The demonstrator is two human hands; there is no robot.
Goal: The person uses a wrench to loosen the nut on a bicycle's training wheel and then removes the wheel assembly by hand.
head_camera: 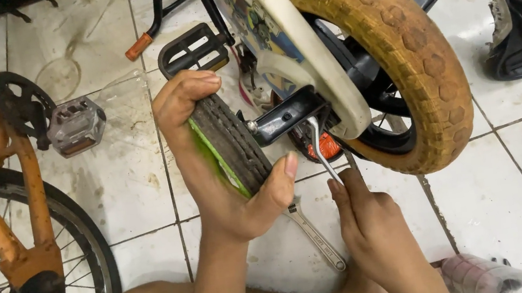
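Left hand (224, 172) grips small wheel (230, 145); right hand (371, 229) holds wrench (320, 148).

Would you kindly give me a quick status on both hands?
Left hand grips small wheel. Right hand holds wrench at axle. Second wrench on floor.

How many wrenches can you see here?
2: one wrench in the right hand, up at the small bike's axle; another, the floor wrench, on the tiles below the left hand. Others may be hidden.
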